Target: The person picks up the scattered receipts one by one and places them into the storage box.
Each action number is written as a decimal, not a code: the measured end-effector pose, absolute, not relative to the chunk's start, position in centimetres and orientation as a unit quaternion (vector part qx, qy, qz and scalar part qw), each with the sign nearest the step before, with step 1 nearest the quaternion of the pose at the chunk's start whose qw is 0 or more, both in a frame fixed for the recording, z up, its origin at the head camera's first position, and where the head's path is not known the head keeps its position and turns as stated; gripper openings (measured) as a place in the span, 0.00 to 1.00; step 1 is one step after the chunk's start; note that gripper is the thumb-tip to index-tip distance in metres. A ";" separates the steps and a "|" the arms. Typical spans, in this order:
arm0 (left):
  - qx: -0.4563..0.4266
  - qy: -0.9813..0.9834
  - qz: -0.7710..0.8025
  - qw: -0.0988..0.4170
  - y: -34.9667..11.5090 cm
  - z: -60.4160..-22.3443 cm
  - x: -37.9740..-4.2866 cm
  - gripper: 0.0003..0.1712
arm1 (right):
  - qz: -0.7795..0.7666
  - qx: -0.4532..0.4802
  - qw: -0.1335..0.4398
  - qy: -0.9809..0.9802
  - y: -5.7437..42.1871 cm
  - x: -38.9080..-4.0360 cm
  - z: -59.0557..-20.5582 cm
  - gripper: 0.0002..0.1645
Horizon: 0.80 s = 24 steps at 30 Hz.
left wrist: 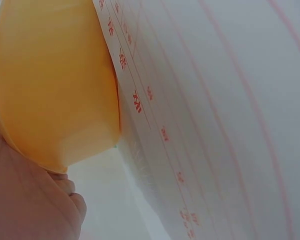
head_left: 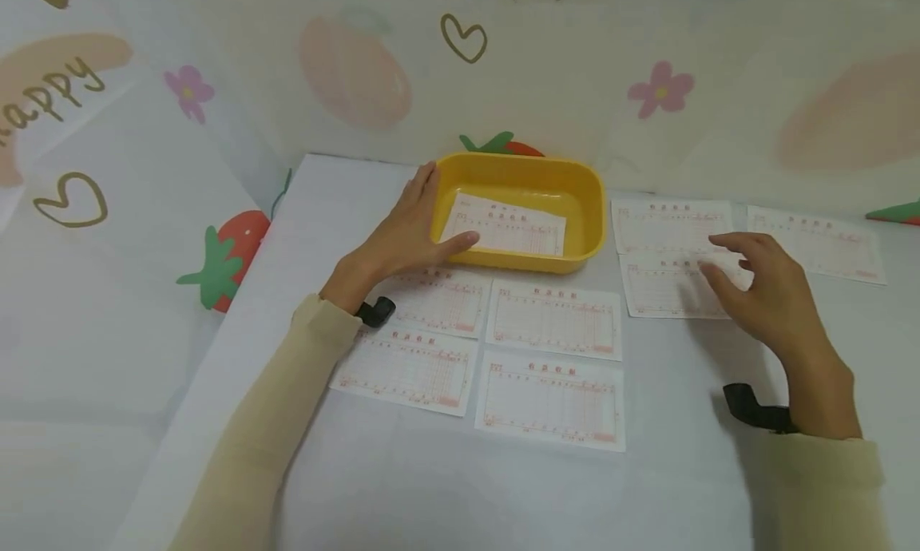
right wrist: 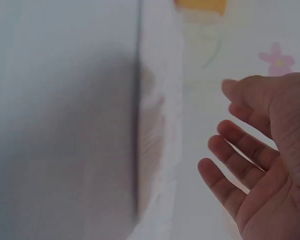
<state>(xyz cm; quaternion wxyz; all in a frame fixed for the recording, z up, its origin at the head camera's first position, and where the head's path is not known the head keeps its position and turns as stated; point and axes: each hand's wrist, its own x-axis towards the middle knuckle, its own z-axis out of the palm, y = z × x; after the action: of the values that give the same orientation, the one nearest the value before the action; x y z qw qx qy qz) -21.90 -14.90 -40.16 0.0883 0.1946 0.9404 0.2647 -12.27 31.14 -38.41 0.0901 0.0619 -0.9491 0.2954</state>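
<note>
A yellow plastic basin (head_left: 532,259) stands at the back of the table with printed receipt slips (head_left: 503,223) lying inside. My left hand (head_left: 402,231) holds its left end, the thumb across the front rim and the fingers along the outer side. In the left wrist view the basin (left wrist: 55,75) fills the upper left, and some fingertips are hidden. My right hand (head_left: 772,291) hovers over the receipts (head_left: 668,283) on the right. The right wrist view shows that hand (right wrist: 270,165) with its fingers spread, loosely bent and holding nothing.
Several more receipts (head_left: 553,319) lie in two columns in front of the basin. Another receipt (head_left: 819,243) lies at the far right. A white cloth (head_left: 431,487) covers the table, and a printed curtain (head_left: 546,80) hangs behind it.
</note>
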 end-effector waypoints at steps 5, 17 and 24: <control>0.198 0.941 0.261 0.087 -14.8 -40.2 -22.0 0.73 | 0.282 0.045 0.043 -0.957 32.5 -12.1 -39.5 0.26; 0.202 0.939 0.267 0.075 -14.8 -40.2 -22.2 0.72 | 0.249 0.026 -0.053 -0.967 34.0 -13.0 -40.1 0.41; 0.202 0.939 0.266 0.079 -14.7 -40.2 -22.1 0.73 | 0.238 0.017 -0.110 -0.965 34.5 -13.0 -39.9 0.50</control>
<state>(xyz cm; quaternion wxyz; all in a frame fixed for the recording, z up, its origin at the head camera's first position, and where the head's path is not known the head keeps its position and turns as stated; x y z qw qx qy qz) -22.12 -14.65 -40.21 0.0794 0.2024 0.9392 0.2658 -13.04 34.54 -39.93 -0.1098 0.0175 -0.9649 0.2380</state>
